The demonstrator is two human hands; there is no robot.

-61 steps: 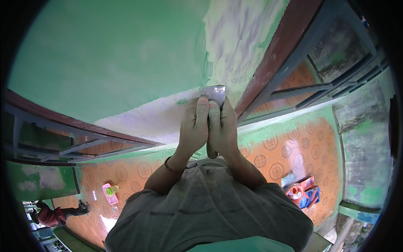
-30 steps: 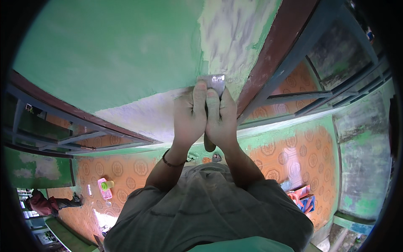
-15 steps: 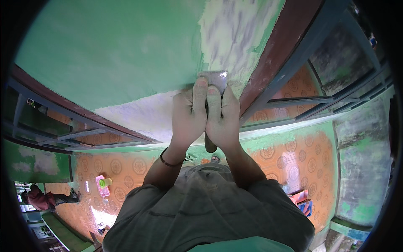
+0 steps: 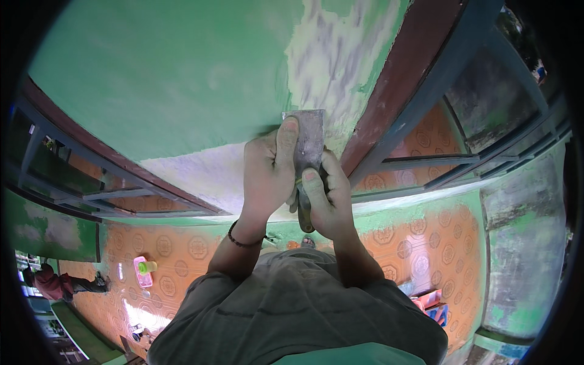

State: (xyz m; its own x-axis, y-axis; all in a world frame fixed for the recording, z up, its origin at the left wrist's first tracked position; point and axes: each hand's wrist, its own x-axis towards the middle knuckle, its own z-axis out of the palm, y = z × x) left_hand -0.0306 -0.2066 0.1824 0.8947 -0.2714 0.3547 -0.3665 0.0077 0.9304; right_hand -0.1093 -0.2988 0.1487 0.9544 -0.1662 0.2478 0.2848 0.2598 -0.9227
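Observation:
Both hands are on a putty knife (image 4: 311, 135) with a wide, dull grey blade and a dark handle. My left hand (image 4: 267, 167) has its thumb laid on the blade and its fingers behind it. My right hand (image 4: 329, 201) is wrapped round the lower blade and handle, whose end sticks out below. The blade's top edge lies over the green wall (image 4: 182, 79), at the foot of a whitish scraped patch (image 4: 337, 67). Whether the edge touches the wall I cannot tell. A dark beaded bracelet (image 4: 242, 242) circles my left wrist.
A brown frame (image 4: 392, 91) with blue-grey window bars borders the wall on the right; another window (image 4: 121, 176) is at left. On the orange tiled floor (image 4: 182, 243) are a pink tray (image 4: 143, 272) and a red and blue box (image 4: 433, 304). Another person (image 4: 52, 285) is at far left.
My right hand has slid down from the blade toward the handle, so more of the blade shows. My left thumb stays on the blade.

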